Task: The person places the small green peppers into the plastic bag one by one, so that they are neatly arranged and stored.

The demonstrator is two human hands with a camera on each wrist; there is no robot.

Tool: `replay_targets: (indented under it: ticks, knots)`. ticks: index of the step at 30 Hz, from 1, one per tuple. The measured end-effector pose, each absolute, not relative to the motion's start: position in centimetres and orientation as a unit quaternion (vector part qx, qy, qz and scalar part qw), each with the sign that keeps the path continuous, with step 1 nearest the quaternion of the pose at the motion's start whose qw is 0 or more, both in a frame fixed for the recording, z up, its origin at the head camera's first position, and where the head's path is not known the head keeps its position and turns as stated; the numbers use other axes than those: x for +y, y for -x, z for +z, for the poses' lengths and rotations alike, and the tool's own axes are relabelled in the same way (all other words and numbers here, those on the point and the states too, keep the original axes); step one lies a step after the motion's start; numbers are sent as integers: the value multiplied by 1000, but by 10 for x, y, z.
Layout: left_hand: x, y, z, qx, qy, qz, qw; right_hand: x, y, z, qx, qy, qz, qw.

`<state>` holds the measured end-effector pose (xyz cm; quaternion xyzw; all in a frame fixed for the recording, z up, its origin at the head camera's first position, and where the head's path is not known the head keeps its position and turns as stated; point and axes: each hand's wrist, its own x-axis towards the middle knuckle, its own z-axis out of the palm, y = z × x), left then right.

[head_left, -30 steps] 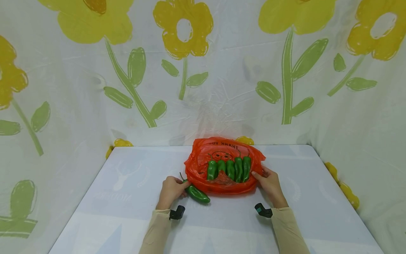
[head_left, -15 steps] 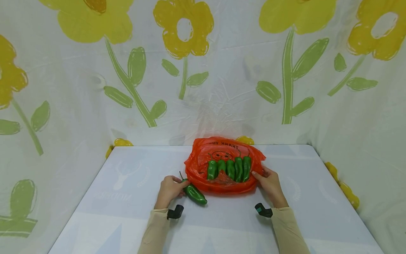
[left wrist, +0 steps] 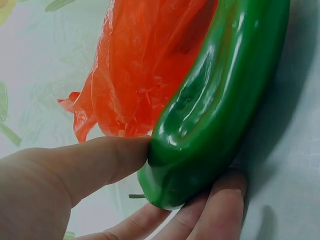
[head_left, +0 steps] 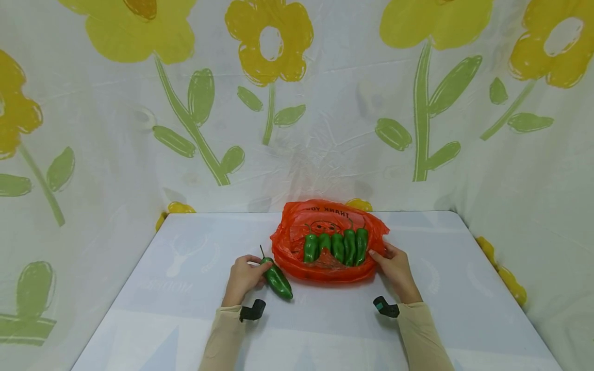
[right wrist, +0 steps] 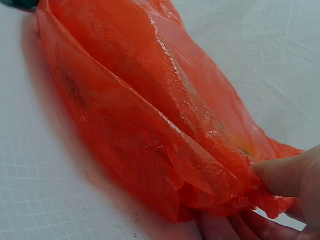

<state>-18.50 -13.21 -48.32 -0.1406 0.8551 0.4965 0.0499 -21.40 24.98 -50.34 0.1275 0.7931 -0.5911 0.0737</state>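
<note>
My left hand (head_left: 244,277) pinches a glossy green pepper (head_left: 277,282) near its stem end, just left of the bag. In the left wrist view the thumb lies on one side of the pepper (left wrist: 220,95) and the fingers on the other. A red plastic bag (head_left: 320,275) lies with its mouth spread, and several green peppers (head_left: 337,248) sit side by side in it. At the bag's right edge my right hand (head_left: 395,269) grips the plastic. The right wrist view shows the crumpled bag (right wrist: 125,120) between thumb and fingers.
The white table (head_left: 185,324) extends to both sides and in front of the bag. A flower-printed sheet (head_left: 334,118) hangs behind it and at the sides. A small black camera sits on each wrist, the left one (head_left: 253,310) close to the pepper.
My left hand has moved slightly left with the pepper, drawing it away from the bag and turning it steeper. The right hand and the bag have stayed put.
</note>
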Motion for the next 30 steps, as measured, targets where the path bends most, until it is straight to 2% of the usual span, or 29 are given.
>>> replay_targets:
  ticks: [30]
  knots:
    - [-150,183,-471,823,154,547,14,250,212,-503,798,-122,-586,71]
